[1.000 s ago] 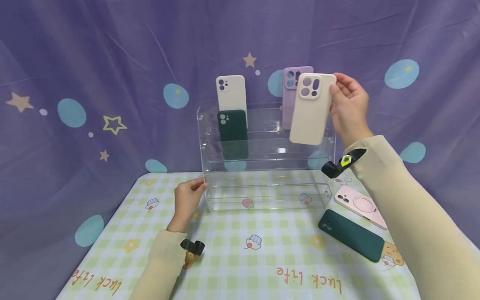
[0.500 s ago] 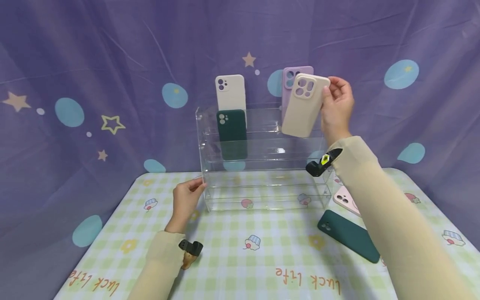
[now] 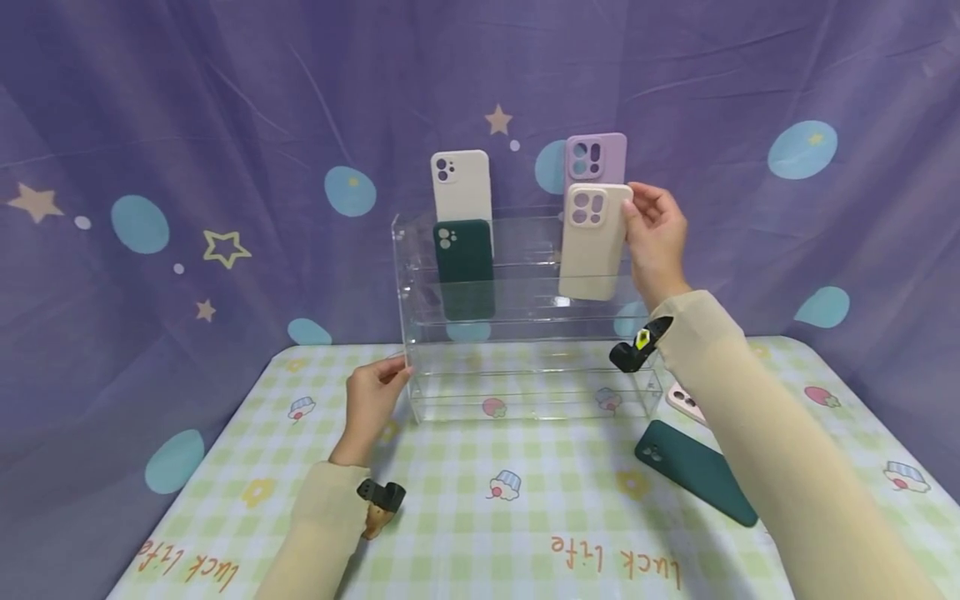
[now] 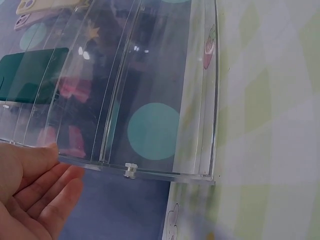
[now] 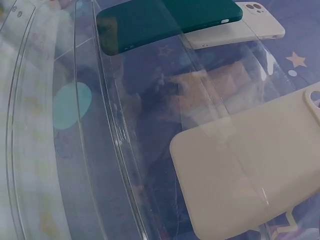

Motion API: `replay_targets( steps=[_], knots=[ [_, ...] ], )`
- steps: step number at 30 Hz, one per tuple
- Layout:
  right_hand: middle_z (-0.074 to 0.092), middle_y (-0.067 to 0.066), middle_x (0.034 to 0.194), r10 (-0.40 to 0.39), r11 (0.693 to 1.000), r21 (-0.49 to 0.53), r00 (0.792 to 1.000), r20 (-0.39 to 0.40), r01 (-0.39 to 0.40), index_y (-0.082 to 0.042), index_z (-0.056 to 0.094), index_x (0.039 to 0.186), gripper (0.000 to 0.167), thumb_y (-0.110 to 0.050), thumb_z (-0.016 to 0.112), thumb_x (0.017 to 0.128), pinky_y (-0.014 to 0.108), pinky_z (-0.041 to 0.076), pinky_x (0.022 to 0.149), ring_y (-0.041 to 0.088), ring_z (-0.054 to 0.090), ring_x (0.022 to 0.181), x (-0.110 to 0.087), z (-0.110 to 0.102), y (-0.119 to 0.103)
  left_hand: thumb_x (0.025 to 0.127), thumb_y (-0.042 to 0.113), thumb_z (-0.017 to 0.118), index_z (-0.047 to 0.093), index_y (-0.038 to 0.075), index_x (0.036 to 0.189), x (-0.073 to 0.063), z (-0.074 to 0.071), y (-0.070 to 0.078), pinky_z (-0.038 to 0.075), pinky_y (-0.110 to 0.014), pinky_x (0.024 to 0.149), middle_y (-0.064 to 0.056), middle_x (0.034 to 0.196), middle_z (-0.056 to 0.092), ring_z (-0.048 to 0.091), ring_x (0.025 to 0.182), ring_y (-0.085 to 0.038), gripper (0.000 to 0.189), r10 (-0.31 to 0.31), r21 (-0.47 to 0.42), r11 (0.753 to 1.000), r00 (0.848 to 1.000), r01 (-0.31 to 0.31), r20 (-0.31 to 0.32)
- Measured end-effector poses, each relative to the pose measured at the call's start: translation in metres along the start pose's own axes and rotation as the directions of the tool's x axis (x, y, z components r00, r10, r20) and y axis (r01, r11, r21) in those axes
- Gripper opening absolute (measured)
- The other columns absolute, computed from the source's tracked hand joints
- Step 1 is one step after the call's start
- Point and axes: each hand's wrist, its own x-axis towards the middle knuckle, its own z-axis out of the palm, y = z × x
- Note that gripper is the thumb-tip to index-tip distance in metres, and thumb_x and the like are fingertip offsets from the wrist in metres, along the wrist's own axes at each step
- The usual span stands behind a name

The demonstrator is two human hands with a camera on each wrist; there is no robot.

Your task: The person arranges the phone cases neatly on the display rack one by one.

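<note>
My right hand (image 3: pixel 660 242) pinches a cream phone case (image 3: pixel 592 262) by its upper right edge. Held nearly upright, that case overlaps the lower part of a lilac phone case (image 3: pixel 613 162), and its lower end is at the second tier of a clear acrylic display rack (image 3: pixel 525 358). In the right wrist view the cream case (image 5: pixel 250 170) slants close over the clear tiers. My left hand (image 3: pixel 371 396) pinches the rack's left side panel between thumb and fingers. On the rack's left, a white phone case (image 3: pixel 462 196) stands behind a dark green one (image 3: pixel 467 258).
Right of the rack, another dark green phone case (image 3: pixel 690 467) lies on the checked tablecloth (image 3: pixel 450 533). A pink phone case (image 3: pixel 682 400) lies behind it, mostly hidden by my right sleeve (image 3: pixel 772 450). A purple patterned curtain (image 3: pixel 247 125) hangs behind the table.
My right hand has carried the cream case left and then down, from beside the lilac case to in front of it, straightening its tilt. The left hand stays at the rack's side.
</note>
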Motion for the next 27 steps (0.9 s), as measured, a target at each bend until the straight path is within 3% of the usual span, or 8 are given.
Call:
replay_targets(
  steps=[7,12,20,25,27],
  knots=[
    [0.064,0.001,0.087,0.019,0.997,-0.075,0.999,-0.030,-0.022,-0.004,0.067,0.100,0.017,0.005,0.062,0.087,0.016,0.047,0.058,0.010,0.058,0.074,-0.004,-0.001,0.006,0.085,0.011,0.070,0.071,-0.002,0.101,-0.001,0.001,0.000,0.047,-0.014,0.063,-0.014,0.101,0.071,0.067,0.078,-0.024,0.020,0.005,0.015,1.000,1.000,-0.005,-0.013],
    [0.063,-0.003,0.083,0.011,0.986,-0.165,1.000,-0.022,-0.015,-0.002,0.068,0.100,0.017,0.005,0.063,0.086,0.017,0.046,0.062,0.008,0.055,0.072,-0.009,-0.003,0.009,0.085,0.011,0.070,0.072,-0.002,0.101,0.000,0.002,0.000,0.048,-0.016,0.063,-0.015,0.098,0.071,0.067,0.077,-0.025,0.020,0.022,0.044,0.999,1.000,-0.021,-0.017],
    [0.060,0.000,0.083,0.073,0.988,-0.137,0.997,0.003,-0.072,-0.002,0.067,0.100,0.018,0.008,0.061,0.086,0.016,0.050,0.064,0.011,0.056,0.076,-0.009,-0.009,0.005,0.085,0.010,0.070,0.072,-0.002,0.100,-0.001,0.002,0.001,0.048,-0.016,0.063,-0.015,0.097,0.071,0.068,0.077,-0.025,0.019,0.029,0.041,0.999,0.999,-0.028,-0.024],
    [0.063,-0.003,0.080,0.119,0.979,-0.161,0.991,-0.058,-0.127,0.005,0.065,0.110,0.026,0.007,0.064,0.084,0.016,0.051,0.065,0.008,0.059,0.075,-0.009,-0.009,0.000,0.085,0.010,0.070,0.072,-0.001,0.100,-0.002,0.003,0.000,0.048,-0.016,0.063,-0.015,0.098,0.071,0.068,0.077,-0.025,0.019,0.033,0.048,0.998,0.999,-0.032,-0.021],
    [0.065,-0.002,0.079,0.138,0.976,-0.160,0.987,-0.082,-0.149,0.005,0.068,0.106,0.024,0.007,0.066,0.082,0.016,0.051,0.065,0.008,0.060,0.073,-0.009,-0.008,-0.001,0.085,0.011,0.070,0.072,-0.001,0.100,-0.002,0.002,0.000,0.048,-0.017,0.063,-0.014,0.098,0.071,0.068,0.077,-0.025,0.019,0.034,0.053,0.998,0.999,-0.033,-0.024]
  ],
)
